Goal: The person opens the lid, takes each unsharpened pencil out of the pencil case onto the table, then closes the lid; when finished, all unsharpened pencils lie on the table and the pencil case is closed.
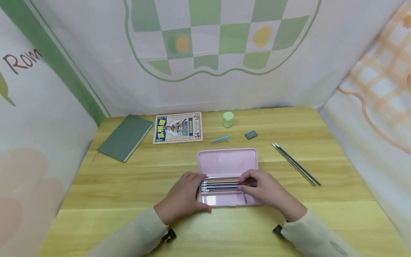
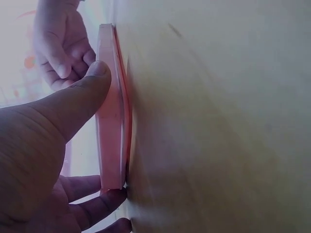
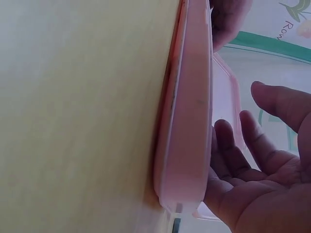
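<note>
Pencils (image 1: 221, 185) lie side by side in the open pink case (image 1: 228, 161), around the middle of the table (image 1: 128, 175), between its left and right edges. My left hand (image 1: 184, 196) grips the case's left end, thumb against the near wall. My right hand (image 1: 266, 189) curves over the pencils' right ends, fingers part bent, thumb apart, nothing visible between them; whether it touches them I can't tell. I judge the step to be straightening the row: I'd keep the case braced and nudge lightly, so none roll across.

Two dark pencils (image 1: 297, 165) lie toward the right edge. Toward the far edge sit a blue stick (image 1: 219, 139), grey block (image 1: 251, 134), green pot-like piece (image 1: 228, 119) and booklet (image 1: 178, 127); a notebook (image 1: 126, 137) occupies the far left corner. Printed sheets (image 1: 221, 87) hang behind and on both sides.
</note>
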The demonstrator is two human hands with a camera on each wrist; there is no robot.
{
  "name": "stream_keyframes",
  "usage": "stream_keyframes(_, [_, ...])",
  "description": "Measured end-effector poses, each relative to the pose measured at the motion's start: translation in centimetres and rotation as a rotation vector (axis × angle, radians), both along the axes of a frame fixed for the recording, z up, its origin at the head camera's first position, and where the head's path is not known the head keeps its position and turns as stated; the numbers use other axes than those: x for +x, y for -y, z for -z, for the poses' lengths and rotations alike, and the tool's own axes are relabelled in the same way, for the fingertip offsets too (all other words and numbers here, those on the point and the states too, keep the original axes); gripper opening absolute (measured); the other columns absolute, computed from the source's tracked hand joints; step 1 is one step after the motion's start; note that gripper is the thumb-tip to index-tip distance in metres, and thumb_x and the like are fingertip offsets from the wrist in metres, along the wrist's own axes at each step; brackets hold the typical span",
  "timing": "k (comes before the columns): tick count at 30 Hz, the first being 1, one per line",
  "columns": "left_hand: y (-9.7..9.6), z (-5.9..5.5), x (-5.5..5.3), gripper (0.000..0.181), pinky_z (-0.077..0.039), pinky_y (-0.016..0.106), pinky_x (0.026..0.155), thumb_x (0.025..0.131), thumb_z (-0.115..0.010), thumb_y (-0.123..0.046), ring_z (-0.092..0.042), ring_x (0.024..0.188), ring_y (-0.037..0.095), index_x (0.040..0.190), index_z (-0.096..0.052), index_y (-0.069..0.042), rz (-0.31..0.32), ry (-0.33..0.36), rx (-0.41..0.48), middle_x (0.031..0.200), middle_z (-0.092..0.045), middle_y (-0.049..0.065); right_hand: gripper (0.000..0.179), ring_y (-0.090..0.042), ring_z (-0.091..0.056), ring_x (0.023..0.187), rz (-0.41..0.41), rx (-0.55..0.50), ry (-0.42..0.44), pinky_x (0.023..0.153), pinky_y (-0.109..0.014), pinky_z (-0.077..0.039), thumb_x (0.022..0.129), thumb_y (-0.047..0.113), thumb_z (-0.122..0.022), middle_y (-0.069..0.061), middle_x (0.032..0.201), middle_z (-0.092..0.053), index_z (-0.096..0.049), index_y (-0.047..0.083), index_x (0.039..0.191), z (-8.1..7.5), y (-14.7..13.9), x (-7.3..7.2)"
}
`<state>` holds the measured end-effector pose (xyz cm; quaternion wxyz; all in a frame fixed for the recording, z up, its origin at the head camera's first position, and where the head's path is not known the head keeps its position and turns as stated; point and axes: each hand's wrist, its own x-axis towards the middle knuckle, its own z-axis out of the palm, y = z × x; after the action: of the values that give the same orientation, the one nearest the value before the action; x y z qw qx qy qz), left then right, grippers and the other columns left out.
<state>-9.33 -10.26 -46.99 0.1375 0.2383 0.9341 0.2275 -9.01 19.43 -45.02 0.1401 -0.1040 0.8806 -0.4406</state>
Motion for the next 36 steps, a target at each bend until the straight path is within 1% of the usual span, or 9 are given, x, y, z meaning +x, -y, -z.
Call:
stream_keyframes(6, [-0.1, -0.13, -0.04, 0.114, -0.036, 0.042, 0.121, 0.066, -0.09, -0.063, -0.046, 0.137, 0.024, 0.157, -0.043, -0.012, -0.003, 0.003, -0.011, 0.149, -0.055, 0.005, 0.017, -0.015, -0.066, 0.09, -0.04, 0.012, 0.005, 0.079, -0.025, -0.059, 0.09, 0.018, -0.081, 0.001, 0.095, -0.07, -0.073, 0.009, 0.102, 0.21, 0.19, -0.12])
stream_keyframes(14, [-0.04, -0.35, 0.01, 0.113, -0.038, 0.04, 0.119, 0.067, -0.09, -0.063, -0.047, 0.135, 0.022, 0.156, -0.044, -0.012, -0.001, 0.0, -0.023, 0.147, -0.056, 0.005, 0.019, -0.013, -0.064, 0.085, -0.112, 0.046, -0.007, 0.075, -0.026, -0.058, 0.09, 0.02, -0.081, 0.003, 0.091, -0.069, -0.073, 0.008, 0.103, 0.2, 0.4, -0.07])
stream_keyframes(18, [-0.07, -0.26, 0.04, 0.113, -0.037, 0.041, 0.12, 0.067, -0.089, -0.064, -0.047, 0.136, 0.023, 0.156, -0.044, -0.012, 0.004, -0.005, -0.029, 0.148, -0.055, 0.005, 0.024, -0.012, -0.063, 0.086, -0.127, 0.065, -0.02, 0.076, -0.026, -0.058, 0.091, 0.021, -0.08, 0.004, 0.093, -0.069, -0.073, 0.006, 0.108, 0.09, 0.48, 0.1])
stream_keyframes(22, [-0.2, -0.23, 0.04, 0.113, -0.038, 0.042, 0.119, 0.067, -0.089, -0.065, -0.047, 0.136, 0.023, 0.156, -0.044, -0.013, 0.0, -0.005, -0.032, 0.148, -0.055, 0.005, 0.03, -0.013, -0.061, 0.086, -0.111, 0.104, -0.03, 0.076, -0.026, -0.057, 0.091, 0.021, -0.079, 0.004, 0.094, -0.066, -0.071, 0.004, 0.115, -0.22, 0.61, 0.21])
stream_keyframes(25, [-0.25, -0.2, 0.02, 0.112, -0.038, 0.042, 0.119, 0.067, -0.089, -0.065, -0.047, 0.135, 0.023, 0.156, -0.044, -0.013, 0.0, -0.004, -0.042, 0.148, -0.055, 0.004, 0.034, -0.013, -0.06, 0.085, -0.111, 0.116, -0.031, 0.075, -0.026, -0.056, 0.091, 0.021, -0.079, 0.004, 0.092, -0.064, -0.069, 0.003, 0.118, -0.16, 0.64, 0.17])
stream_keyframes(31, [-0.29, -0.12, -0.04, 0.112, -0.037, 0.041, 0.12, 0.067, -0.089, -0.065, -0.047, 0.135, 0.022, 0.156, -0.044, -0.014, 0.002, 0.007, -0.051, 0.147, -0.055, 0.003, 0.042, -0.012, -0.059, 0.085, -0.171, 0.104, -0.035, 0.075, -0.026, -0.056, 0.09, 0.021, -0.079, 0.004, 0.093, -0.064, -0.067, 0.001, 0.125, 0.26, 0.58, -0.01])
stream_keyframes(36, [-0.39, -0.11, 0.02, 0.112, -0.037, 0.042, 0.12, 0.067, -0.089, -0.066, -0.047, 0.135, 0.022, 0.156, -0.044, -0.014, -0.003, 0.009, -0.05, 0.148, -0.055, 0.003, 0.046, -0.012, -0.06, 0.086, -0.204, 0.087, -0.023, 0.076, -0.027, -0.056, 0.091, 0.02, -0.079, 0.003, 0.094, -0.065, -0.064, -0.001, 0.129, 0.33, 0.58, -0.17])
